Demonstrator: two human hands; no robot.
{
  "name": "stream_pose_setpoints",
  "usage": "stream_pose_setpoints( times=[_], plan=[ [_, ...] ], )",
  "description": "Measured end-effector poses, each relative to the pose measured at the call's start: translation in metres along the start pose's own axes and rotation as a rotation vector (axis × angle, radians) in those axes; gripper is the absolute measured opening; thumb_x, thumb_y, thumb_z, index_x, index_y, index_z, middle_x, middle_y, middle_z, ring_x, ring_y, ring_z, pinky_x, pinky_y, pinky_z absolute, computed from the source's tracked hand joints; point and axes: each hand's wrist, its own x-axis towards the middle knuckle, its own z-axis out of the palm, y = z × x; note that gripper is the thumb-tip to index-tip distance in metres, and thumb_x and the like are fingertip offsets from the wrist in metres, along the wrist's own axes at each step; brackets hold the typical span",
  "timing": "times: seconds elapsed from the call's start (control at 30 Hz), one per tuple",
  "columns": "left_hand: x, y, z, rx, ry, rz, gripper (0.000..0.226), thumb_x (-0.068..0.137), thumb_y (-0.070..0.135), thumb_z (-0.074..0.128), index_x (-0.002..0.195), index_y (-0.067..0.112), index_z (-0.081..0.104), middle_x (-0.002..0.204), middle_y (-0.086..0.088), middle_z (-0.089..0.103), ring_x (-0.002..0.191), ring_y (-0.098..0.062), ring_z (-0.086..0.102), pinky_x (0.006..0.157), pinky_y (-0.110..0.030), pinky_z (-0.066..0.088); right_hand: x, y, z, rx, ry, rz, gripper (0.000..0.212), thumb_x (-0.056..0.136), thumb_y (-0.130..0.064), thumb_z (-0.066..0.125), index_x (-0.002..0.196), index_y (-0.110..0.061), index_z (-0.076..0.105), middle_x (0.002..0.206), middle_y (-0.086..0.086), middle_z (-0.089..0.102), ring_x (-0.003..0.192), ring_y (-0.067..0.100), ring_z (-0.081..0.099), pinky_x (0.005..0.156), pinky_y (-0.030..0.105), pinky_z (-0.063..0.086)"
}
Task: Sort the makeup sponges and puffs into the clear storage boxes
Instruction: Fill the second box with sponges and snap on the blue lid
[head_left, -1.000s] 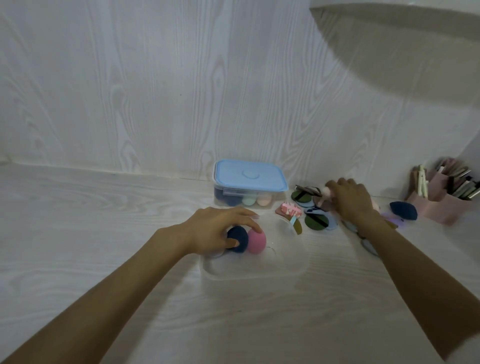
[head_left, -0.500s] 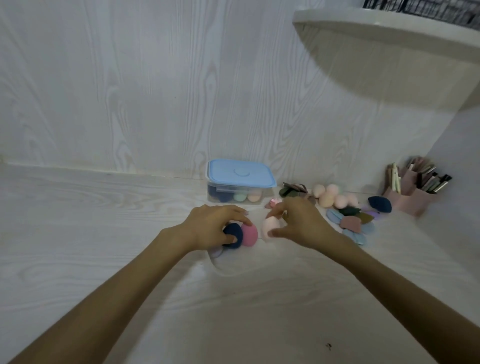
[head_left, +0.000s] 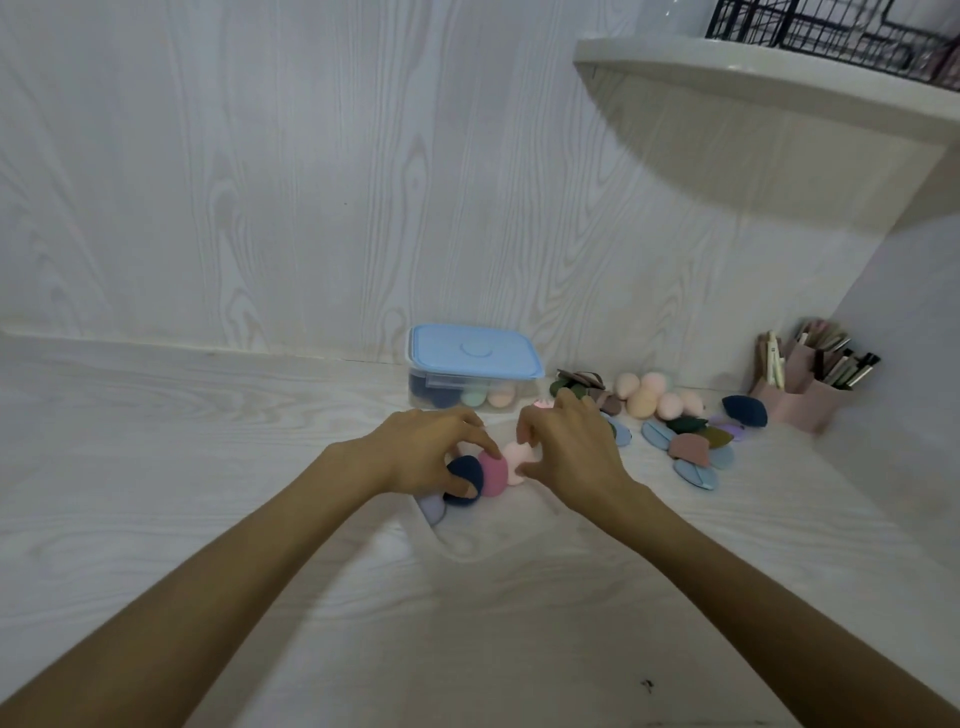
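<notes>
No legible text, label, brand, number or sign in head view. Blue lid of clear storage box: raised circular mark only, no lettering. Items in pink organizer at desk's far right corner: any print too small and blurred to read.

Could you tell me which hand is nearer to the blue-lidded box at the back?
The right hand: its fingertips reach close to the blue-lidded box. The left hand grips the navy sponge farther forward.

The hands cover most of the clear box, hiding its far rim.
</notes>
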Motion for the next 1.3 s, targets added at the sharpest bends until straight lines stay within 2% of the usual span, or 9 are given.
stream_pose_setpoints(
  times=[0.1, 0.2, 0.57, 0.7, 0.9, 1.0, 1.1, 1.2, 1.3],
  plan=[
    [0.001, -0.002, 0.000, 0.051, 0.068, 0.086, 0.047, 0.079, 0.042, 0.070, 0.124, 0.041, 0.056, 0.150, 0.013, 0.024, 0.134, -0.011, 0.026, 0.103, -0.031, 0.035, 0.001, 0.003, 0.001, 0.008, 0.018, 0.005, 0.032, 0.076, -0.035, 0.074, 0.103, -0.022, 0.064, 0.108, -0.001, 0.055, 0.104, 0.020, 0.047, 0.075, 0.026, 0.023],
    [0.005, -0.002, -0.004, 0.185, 0.128, 0.206, 0.049, 0.076, 0.043, 0.071, 0.123, 0.039, 0.057, 0.154, 0.012, 0.017, 0.138, -0.012, 0.014, 0.110, -0.030, 0.020, 0.001, 0.005, 0.003, 0.096, -0.036, 0.052, 0.034, 0.076, -0.037, 0.074, 0.105, -0.022, 0.064, 0.110, 0.000, 0.061, 0.103, 0.019, 0.055, 0.077, 0.025, 0.034],
    [0.008, 0.004, -0.002, 0.185, 0.093, 0.284, 0.054, 0.076, 0.020, 0.062, 0.128, 0.031, 0.051, 0.136, 0.018, 0.045, 0.121, -0.005, 0.028, 0.103, -0.029, 0.032, 0.004, 0.015, 0.001, 0.203, -0.110, 0.080, 0.037, 0.078, -0.025, 0.072, 0.115, -0.025, 0.066, 0.104, -0.006, 0.070, 0.104, 0.015, 0.059, 0.086, 0.031, 0.048],
    [0.009, 0.006, -0.004, 0.188, -0.020, 0.245, 0.061, 0.083, 0.015, 0.057, 0.139, 0.033, 0.042, 0.141, 0.013, 0.038, 0.130, -0.002, 0.017, 0.094, -0.016, 0.019, 0.002, 0.021, 0.005, 0.305, -0.083, 0.122, 0.032, 0.081, -0.015, 0.064, 0.113, -0.020, 0.060, 0.097, -0.009, 0.073, 0.103, 0.012, 0.061, 0.081, 0.031, 0.049],
    [0.014, 0.003, -0.001, 0.239, -0.106, 0.230, 0.061, 0.090, 0.022, 0.049, 0.147, 0.033, 0.028, 0.150, 0.016, 0.030, 0.141, -0.007, 0.006, 0.094, -0.020, 0.018, -0.001, 0.024, 0.013, 0.346, -0.071, 0.077, 0.032, 0.080, -0.011, 0.062, 0.109, -0.016, 0.050, 0.097, -0.011, 0.072, 0.101, 0.013, 0.057, 0.082, 0.036, 0.048],
    [0.015, 0.002, 0.000, 0.249, -0.109, 0.217, 0.059, 0.092, 0.025, 0.047, 0.147, 0.033, 0.028, 0.151, 0.014, 0.030, 0.143, -0.008, 0.005, 0.106, -0.025, 0.014, -0.002, 0.031, 0.004, 0.562, -0.029, 0.088, 0.022, 0.081, -0.007, 0.060, 0.099, -0.020, 0.055, 0.089, -0.008, 0.072, 0.084, 0.007, 0.060, 0.071, 0.026, 0.048],
    [0.018, -0.001, 0.003, 0.269, -0.112, 0.200, 0.057, 0.091, 0.026, 0.045, 0.146, 0.033, 0.029, 0.152, 0.015, 0.029, 0.145, -0.005, -0.004, 0.117, -0.039, -0.012, 0.006, 0.072, -0.010, 0.851, 0.145, 0.330, 0.022, 0.078, 0.002, 0.055, 0.088, -0.016, 0.063, 0.080, 0.002, 0.071, 0.068, 0.001, 0.062, 0.059, 0.012, 0.045],
    [0.019, -0.002, 0.004, 0.244, -0.120, 0.186, 0.057, 0.092, 0.027, 0.044, 0.146, 0.035, 0.028, 0.153, 0.019, 0.025, 0.145, -0.006, -0.012, 0.113, -0.051, -0.021, 0.017, 0.141, -0.007, 0.610, 0.144, 0.541, 0.022, 0.083, -0.005, 0.052, 0.094, -0.019, 0.065, 0.093, 0.009, 0.070, 0.081, 0.021, 0.062, 0.070, 0.028, 0.049],
    [0.018, 0.000, 0.003, 0.192, -0.159, 0.154, 0.058, 0.093, 0.024, 0.044, 0.147, 0.035, 0.026, 0.154, 0.018, 0.021, 0.146, -0.010, -0.009, 0.114, -0.058, -0.008, 0.028, 0.187, 0.015, 0.166, -0.111, 0.497, 0.032, 0.089, -0.011, 0.051, 0.118, -0.018, 0.062, 0.117, 0.016, 0.062, 0.101, 0.031, 0.055, 0.079, 0.037, 0.046]
  ],
)
